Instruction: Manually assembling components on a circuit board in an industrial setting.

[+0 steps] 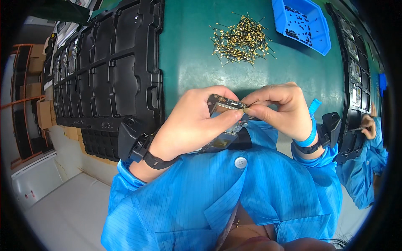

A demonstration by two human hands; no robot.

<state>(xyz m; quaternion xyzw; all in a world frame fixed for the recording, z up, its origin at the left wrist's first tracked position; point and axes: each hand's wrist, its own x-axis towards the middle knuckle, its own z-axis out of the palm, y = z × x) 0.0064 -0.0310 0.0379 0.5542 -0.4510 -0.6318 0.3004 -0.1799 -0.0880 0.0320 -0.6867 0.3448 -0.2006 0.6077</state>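
Observation:
My left hand (186,121) is closed around a phone-sized electronic assembly (229,103) with a black frame and an exposed circuit board, holding it tilted close to my body. The left thumb presses near its upper right corner. At that corner my right hand (282,106) pinches a thin black cable (252,103), thumb against forefinger; the fingers cover most of it. Both hands' fingertips nearly meet there. Beyond them, a loose pile of thin black cables with gold-coloured ends (242,39) lies on the green work mat (188,54).
A blue bin (321,37) with small black parts stands at the far right. Large black compartment trays flank me, one at left (125,75) and one at right (356,54) holding parts. Another person's hand (368,126) works at the right tray's edge.

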